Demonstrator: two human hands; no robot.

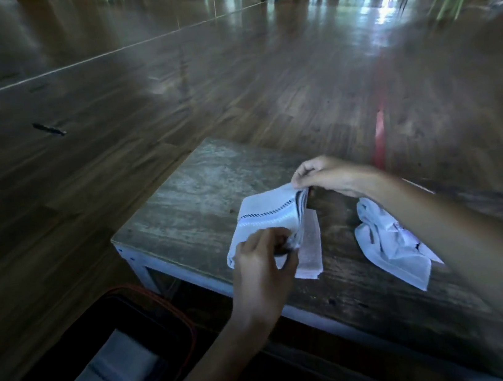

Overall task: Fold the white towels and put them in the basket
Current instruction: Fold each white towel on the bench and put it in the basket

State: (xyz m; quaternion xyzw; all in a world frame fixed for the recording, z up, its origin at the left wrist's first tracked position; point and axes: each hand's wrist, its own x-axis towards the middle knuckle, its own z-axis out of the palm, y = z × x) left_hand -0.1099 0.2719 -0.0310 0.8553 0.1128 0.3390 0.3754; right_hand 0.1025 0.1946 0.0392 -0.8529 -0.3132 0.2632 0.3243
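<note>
Nearest the person, off the bench's near-left corner, a dark fabric basket with an orange rim (176, 310) sits on the floor within easy reach and already holds one folded white towel (111, 374). Over the weathered wooden bench (187, 199), the left hand (261, 269) pinches the near edge of a half-folded white towel with a dark checked stripe (267, 217), while the right hand (335, 175) has its fingers closed on the far corner, likely keeping layers aligned. A crumpled white towel (390, 242) waits toward the bench's right edge.
</note>
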